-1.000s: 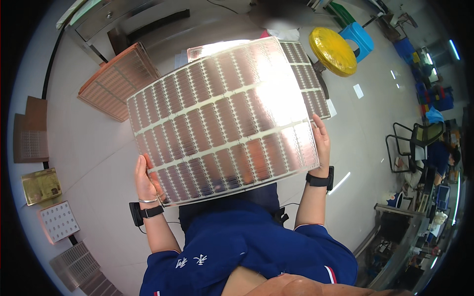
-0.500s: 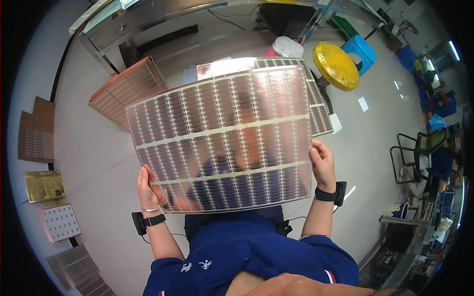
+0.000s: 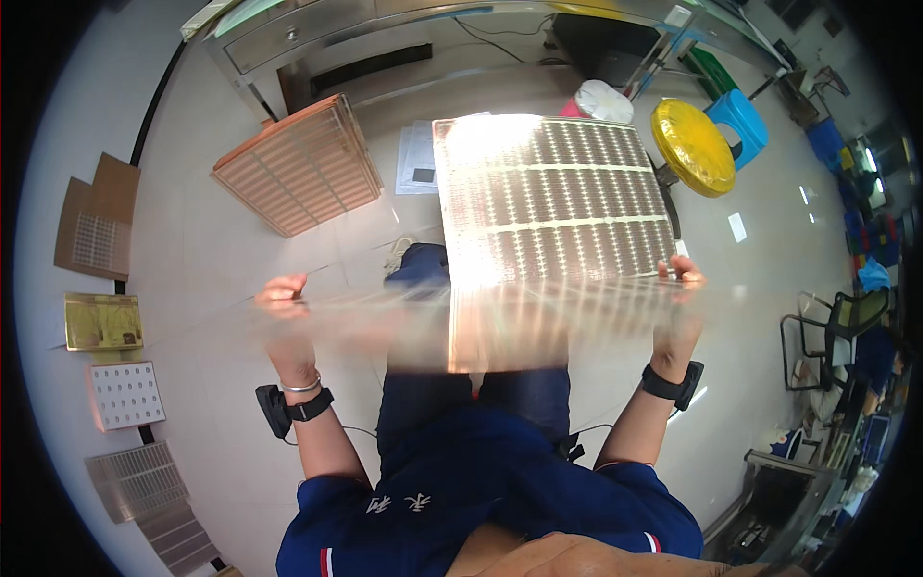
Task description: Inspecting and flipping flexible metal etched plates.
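Note:
A thin, metallic patterned panel (image 3: 385, 327) is held up between my hands, smeared by motion and tilted almost edge-on. My left hand (image 3: 286, 291) grips its left side, and my right hand (image 3: 682, 272) curls its fingers over the right side. Beyond and partly below it stands another shiny panel (image 3: 596, 183) with rows of small repeated shapes; its left part is washed out by glare. The blurred panel crosses in front of its lower part. My legs (image 3: 413, 264) lie beneath the panel.
At the left, copper-coloured patterned panels (image 3: 298, 168) lean together near a metal bench (image 3: 336, 37). Papers (image 3: 415, 154) lie on the floor beside them. A yellow-covered stool (image 3: 694, 149) and a blue stool (image 3: 740, 125) stand at the right. Several boards, including a white one (image 3: 127, 396), line the left wall.
The held panel has swung from facing me to nearly edge-on. My hands have moved farther apart, and the standing panel behind is now largely exposed.

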Demonstrator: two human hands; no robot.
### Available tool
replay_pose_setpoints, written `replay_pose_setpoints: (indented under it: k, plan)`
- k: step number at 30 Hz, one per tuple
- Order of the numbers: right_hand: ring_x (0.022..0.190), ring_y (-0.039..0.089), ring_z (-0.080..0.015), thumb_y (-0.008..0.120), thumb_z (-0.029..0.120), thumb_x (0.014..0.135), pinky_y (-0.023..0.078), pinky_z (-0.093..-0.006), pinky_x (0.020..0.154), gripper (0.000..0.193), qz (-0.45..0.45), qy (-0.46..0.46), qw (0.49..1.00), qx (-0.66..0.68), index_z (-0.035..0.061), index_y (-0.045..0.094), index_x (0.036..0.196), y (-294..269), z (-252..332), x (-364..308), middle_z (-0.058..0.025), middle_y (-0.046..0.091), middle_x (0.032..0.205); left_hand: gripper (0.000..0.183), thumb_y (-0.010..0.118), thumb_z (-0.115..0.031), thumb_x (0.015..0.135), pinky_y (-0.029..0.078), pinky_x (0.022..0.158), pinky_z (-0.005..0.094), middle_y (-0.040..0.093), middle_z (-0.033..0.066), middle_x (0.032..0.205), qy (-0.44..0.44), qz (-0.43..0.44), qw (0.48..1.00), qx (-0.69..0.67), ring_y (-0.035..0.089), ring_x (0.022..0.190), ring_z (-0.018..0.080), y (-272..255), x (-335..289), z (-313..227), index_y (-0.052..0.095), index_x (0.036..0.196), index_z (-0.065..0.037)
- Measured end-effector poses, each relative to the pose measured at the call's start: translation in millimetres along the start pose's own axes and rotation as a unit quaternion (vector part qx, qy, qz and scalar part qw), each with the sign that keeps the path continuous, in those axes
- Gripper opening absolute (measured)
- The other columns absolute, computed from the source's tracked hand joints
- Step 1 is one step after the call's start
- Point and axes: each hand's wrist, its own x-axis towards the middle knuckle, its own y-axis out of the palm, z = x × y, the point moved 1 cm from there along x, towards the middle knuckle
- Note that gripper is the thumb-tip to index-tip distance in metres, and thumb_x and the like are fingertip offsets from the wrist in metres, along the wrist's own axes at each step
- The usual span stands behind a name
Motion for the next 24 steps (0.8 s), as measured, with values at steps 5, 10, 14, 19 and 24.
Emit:
replay_pose_setpoints:
  k: [5,10,14,19,24]
  plan:
    - [0.108,0.053,-0.0274,0.041,0.014,0.084,0.047,-0.0537,0.087,0.046,0.018,0.176,0.957,0.23,0.0194,0.043,0.129,-16,-14,10,-0.0133,0.054,0.118,0.023,0.055,-0.004,0.083,0.048,0.091,0.0322,0.045,0.0113,0.126,-0.183,-0.039,0.97,-0.157,0.049,0.111,0.0194,21,-3,16,0.052,0.106,-0.004]
    - [0.091,0.062,-0.0256,0.044,0.038,0.089,0.056,-0.0444,0.072,0.033,-0.182,0.15,0.939,0.251,0.0095,0.06,0.096,13,-45,-9,-0.0148,0.058,0.108,0.038,0.052,-0.003,0.086,0.055,0.079,0.0284,0.052,0.0151,0.12,-0.271,-0.104,0.942,-0.171,0.058,0.099,0.0185,34,-19,7,0.044,0.122,-0.007]
    - [0.091,0.061,-0.0276,0.046,0.041,0.088,0.057,-0.0423,0.071,0.037,-0.217,0.073,0.932,0.28,0.0089,0.062,0.096,52,-41,-7,-0.0171,0.057,0.108,0.04,0.049,-0.006,0.088,0.055,0.075,0.0276,0.058,0.0156,0.11,-0.295,-0.068,0.921,-0.243,0.06,0.094,0.0174,25,-27,13,0.04,0.127,-0.007]
    - [0.096,0.06,-0.0295,0.042,0.039,0.089,0.057,-0.045,0.071,0.039,-0.17,0.081,0.915,0.358,0.0072,0.058,0.107,30,-44,-8,-0.0207,0.055,0.11,0.042,0.042,-0.012,0.092,0.053,0.078,0.0265,0.059,0.0162,0.106,-0.342,-0.085,0.894,-0.276,0.06,0.092,0.0161,28,-23,10,0.031,0.132,-0.004]
    - [0.097,0.061,-0.0233,0.041,0.038,0.091,0.057,-0.04,0.072,0.041,-0.165,0.085,0.937,0.295,0.0048,0.055,0.111,56,-32,-1,-0.0194,0.058,0.106,0.047,0.039,-0.017,0.094,0.052,0.077,0.0254,0.059,0.015,0.102,-0.346,-0.08,0.894,-0.274,0.06,0.09,0.0144,22,-31,18,0.023,0.136,-0.002]
